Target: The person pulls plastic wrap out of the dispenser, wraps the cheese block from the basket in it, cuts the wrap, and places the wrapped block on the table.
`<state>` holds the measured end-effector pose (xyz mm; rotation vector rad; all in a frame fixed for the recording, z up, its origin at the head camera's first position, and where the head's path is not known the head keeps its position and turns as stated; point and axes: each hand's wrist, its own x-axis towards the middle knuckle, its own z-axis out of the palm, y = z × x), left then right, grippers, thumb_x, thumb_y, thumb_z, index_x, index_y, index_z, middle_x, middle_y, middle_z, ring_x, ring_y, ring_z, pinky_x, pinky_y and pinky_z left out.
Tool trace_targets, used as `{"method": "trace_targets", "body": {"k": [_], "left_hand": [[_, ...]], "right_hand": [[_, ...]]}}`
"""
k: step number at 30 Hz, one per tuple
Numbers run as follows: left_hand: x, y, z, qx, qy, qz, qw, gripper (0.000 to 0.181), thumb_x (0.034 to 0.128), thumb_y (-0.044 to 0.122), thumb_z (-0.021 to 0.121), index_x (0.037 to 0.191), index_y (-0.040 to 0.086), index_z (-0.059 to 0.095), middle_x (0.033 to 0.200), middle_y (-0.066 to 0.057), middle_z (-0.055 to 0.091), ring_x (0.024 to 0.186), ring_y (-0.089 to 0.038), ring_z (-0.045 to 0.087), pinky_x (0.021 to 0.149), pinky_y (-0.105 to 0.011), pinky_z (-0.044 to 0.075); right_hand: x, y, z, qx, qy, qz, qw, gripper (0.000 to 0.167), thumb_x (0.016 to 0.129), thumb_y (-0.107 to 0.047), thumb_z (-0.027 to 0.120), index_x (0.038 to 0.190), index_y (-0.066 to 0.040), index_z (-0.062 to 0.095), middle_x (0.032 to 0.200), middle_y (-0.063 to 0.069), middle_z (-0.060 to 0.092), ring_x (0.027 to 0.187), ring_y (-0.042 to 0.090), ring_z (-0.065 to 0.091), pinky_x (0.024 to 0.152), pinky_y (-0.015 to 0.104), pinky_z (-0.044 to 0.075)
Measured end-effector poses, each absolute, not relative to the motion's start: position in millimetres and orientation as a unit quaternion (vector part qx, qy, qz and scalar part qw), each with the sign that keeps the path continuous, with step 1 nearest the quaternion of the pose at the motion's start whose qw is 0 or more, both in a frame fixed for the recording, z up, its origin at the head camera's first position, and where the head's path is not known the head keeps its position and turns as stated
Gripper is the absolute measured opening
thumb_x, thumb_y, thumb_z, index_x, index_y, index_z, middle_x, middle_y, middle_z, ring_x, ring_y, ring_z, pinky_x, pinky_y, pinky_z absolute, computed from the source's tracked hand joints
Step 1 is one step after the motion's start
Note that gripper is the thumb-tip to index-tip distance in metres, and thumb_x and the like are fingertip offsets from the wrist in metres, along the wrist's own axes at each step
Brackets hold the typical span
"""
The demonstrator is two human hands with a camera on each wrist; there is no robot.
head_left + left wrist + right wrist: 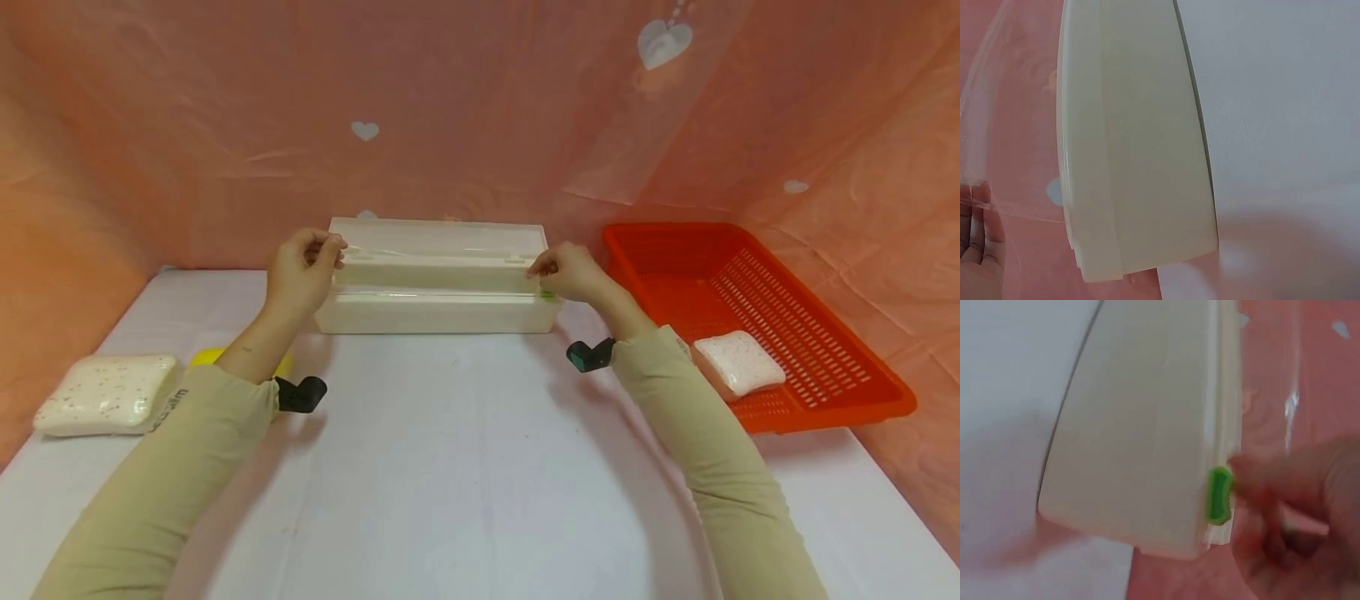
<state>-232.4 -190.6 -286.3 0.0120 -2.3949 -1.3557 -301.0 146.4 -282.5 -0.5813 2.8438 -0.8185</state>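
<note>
A long cream box (438, 315) with its lid (438, 236) raised lies at the table's back. My left hand (300, 271) pinches clear film at the box's left end; in the left wrist view the film (1019, 119) spreads beside the box (1141, 137), above the fingers (977, 228). At the right end, my right hand (572, 271) has thumb and fingers together on the film's other side. The right wrist view shows this hand (1300, 506) close by a green slider (1219, 495) on the box's edge (1213, 394); whether they touch is unclear.
A red-orange basket (817, 312) at the right holds a white speckled pack (742, 361). Another speckled pack (108, 392) lies at the far left. A yellow item (206, 357) is partly hidden behind my left forearm. Pink cloth (480, 108) hangs behind the box.
</note>
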Motion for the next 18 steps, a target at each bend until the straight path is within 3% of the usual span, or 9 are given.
{"method": "trace_targets", "body": {"k": [7,13,18], "left_hand": [[-231.4,-189.8,-286.4,0.007,-0.855,-0.483,0.190,0.032,0.0999,0.026,0.051,0.105,-0.003,0.062,0.075,0.015,0.053,0.067,0.010,0.051,0.066,-0.013,0.041],[-231.3,-194.6,-288.0,0.010,-0.850,-0.488,0.200,0.030,0.1000,0.023,0.051,0.105,-0.005,0.061,0.071,0.021,0.051,0.066,0.012,0.051,0.065,-0.011,0.041],[-230.6,-196.1,-286.1,0.004,-0.839,-0.503,0.209,0.030,0.1004,0.021,0.049,0.106,-0.006,0.061,0.071,0.024,0.050,0.067,0.012,0.051,0.069,-0.010,0.042]], "right_hand": [[-295.3,142.8,-280.9,-0.173,0.971,-0.165,-0.011,0.019,0.088,-0.005,0.054,0.086,0.004,0.071,0.081,0.018,0.068,0.078,0.033,0.059,0.074,0.041,0.051],[-295.3,149.4,-278.6,-0.158,0.949,-0.271,-0.008,0.021,0.095,-0.012,0.057,0.100,0.006,0.068,0.089,0.021,0.070,0.078,0.029,0.068,0.073,0.031,0.056],[-295.2,155.9,-277.8,-0.110,0.900,-0.422,0.009,0.027,0.092,-0.013,0.064,0.108,0.009,0.067,0.102,0.028,0.068,0.081,0.027,0.072,0.071,0.033,0.057]]}}
